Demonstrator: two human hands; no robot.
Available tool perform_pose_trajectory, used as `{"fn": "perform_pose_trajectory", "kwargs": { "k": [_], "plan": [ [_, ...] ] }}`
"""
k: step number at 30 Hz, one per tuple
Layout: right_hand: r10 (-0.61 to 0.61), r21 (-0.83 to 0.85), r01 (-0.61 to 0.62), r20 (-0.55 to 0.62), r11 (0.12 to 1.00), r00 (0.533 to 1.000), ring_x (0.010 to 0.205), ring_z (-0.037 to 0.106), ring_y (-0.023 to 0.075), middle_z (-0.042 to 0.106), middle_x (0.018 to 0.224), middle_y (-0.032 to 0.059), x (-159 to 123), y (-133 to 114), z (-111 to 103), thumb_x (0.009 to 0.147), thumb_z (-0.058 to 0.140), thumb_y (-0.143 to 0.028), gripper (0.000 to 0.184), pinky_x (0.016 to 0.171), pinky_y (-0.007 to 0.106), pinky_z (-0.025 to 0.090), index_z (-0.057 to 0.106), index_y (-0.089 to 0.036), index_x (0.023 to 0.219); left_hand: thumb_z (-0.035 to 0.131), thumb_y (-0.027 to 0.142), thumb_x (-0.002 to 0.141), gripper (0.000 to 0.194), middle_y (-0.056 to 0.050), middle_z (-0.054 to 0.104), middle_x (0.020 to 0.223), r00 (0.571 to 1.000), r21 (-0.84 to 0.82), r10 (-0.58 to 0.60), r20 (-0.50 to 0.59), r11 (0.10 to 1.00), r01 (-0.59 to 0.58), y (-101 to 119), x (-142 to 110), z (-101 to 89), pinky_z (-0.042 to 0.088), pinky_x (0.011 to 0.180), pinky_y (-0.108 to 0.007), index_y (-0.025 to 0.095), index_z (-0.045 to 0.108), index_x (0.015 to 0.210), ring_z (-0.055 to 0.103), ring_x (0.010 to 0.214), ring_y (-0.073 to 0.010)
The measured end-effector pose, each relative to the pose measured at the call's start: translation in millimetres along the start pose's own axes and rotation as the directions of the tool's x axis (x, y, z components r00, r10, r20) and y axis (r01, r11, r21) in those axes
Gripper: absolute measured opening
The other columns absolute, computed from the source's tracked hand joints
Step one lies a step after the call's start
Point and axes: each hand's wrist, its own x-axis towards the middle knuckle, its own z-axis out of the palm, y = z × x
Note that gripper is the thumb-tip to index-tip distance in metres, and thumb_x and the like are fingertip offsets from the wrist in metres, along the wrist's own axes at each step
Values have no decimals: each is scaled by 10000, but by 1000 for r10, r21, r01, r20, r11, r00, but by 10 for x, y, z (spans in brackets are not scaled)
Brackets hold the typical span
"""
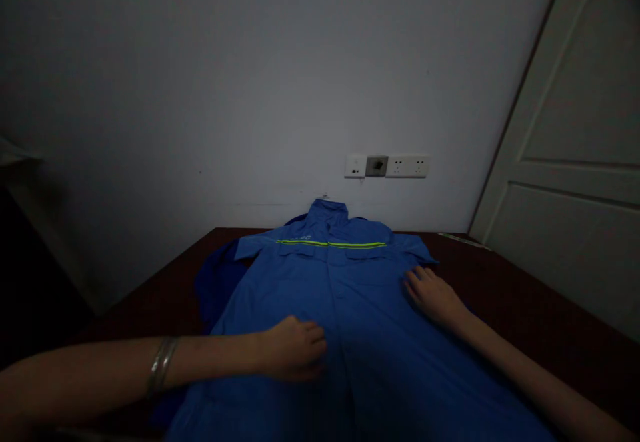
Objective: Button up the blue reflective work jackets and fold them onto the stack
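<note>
A blue short-sleeved work jacket point(360, 309) lies spread out with its stand-up collar at the far end. Yellow-green stripes cross its chest above two pocket flaps, and a front placket runs down the middle. My left hand point(295, 349), a silver bangle on its wrist, is over the middle of the front with its fingers curled in; they are slightly blurred. Nothing shows in that hand. At the jacket's right side, below the sleeve, my right hand point(433, 293) rests with its fingers apart. A darker blue garment point(217, 285) shows from under the left side.
The dark reddish-brown table point(155, 302) carries the garments and meets a pale wall point(240, 95). Wall sockets point(407, 166) sit above the collar. A panelled door point(575, 162) stands at the right. A thin pale strip point(465, 240) lies near the back right edge.
</note>
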Motion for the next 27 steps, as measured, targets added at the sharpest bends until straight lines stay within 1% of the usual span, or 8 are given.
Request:
{"fn": "perform_pose_trajectory", "kwargs": {
  "k": [2,3,7,9,13,19,24,27],
  "plan": [
    [-104,85,105,-17,991,994,1073,501,280,534,1176,189,187,-90,30,913,265,-347,443,871,396,423,546,-107,1158,489,509,778,344,-49,586,795,999,-8,33,-28,999,-33,309,94,-99,390,450,-248,178,530,861,569,697,-191],
    [-135,120,136,-16,983,991,1131,464,280,503,1235,184,284,-120,66,914,255,-357,465,909,399,398,521,-109,1203,498,509,773,353,-49,587,811,998,-16,57,-40,998,-58,433,146,-142,385,437,-249,179,527,896,569,693,-192],
    [-153,194,138,65,971,986,1272,316,297,363,1394,141,606,-115,296,906,235,-436,541,1002,432,300,451,-134,1300,577,448,736,374,-64,591,857,986,-24,166,-37,986,-166,699,280,-247,364,394,-245,151,513,954,570,670,-192],
    [-121,210,94,121,973,985,1296,275,302,318,1423,130,694,-70,419,894,232,-491,587,1021,442,267,410,-145,1333,587,383,744,317,-63,590,806,986,-1,162,-31,987,-162,740,286,-268,366,388,-250,131,520,925,570,638,-189],
    [-79,264,25,199,964,977,1323,231,269,271,1446,123,741,-9,611,884,180,-547,645,1047,429,216,330,-160,1378,509,288,822,164,-51,594,715,984,30,177,-29,984,-176,773,250,-292,352,367,-248,127,544,826,571,569,-169],
    [-65,315,-1,198,949,978,1315,258,244,278,1448,91,691,0,743,883,130,-564,641,1045,426,220,318,-210,1382,546,228,802,103,-27,617,704,974,25,226,3,974,-226,758,180,-247,294,304,-260,140,560,855,566,499,-143],
    [-61,330,-7,196,944,979,1317,256,230,282,1448,78,683,39,806,890,146,-543,609,1052,425,206,316,-228,1382,519,213,802,208,-52,637,797,950,-93,312,30,947,-308,760,74,-225,337,317,-253,110,550,981,574,514,-128],
    [-67,307,3,198,952,978,1314,263,235,287,1444,92,690,40,788,896,169,-519,589,1049,438,209,317,-220,1381,531,214,785,205,-39,636,794,957,-93,289,43,954,-284,769,82,-196,344,341,-254,136,555,973,579,526,-142]
  ]
}}
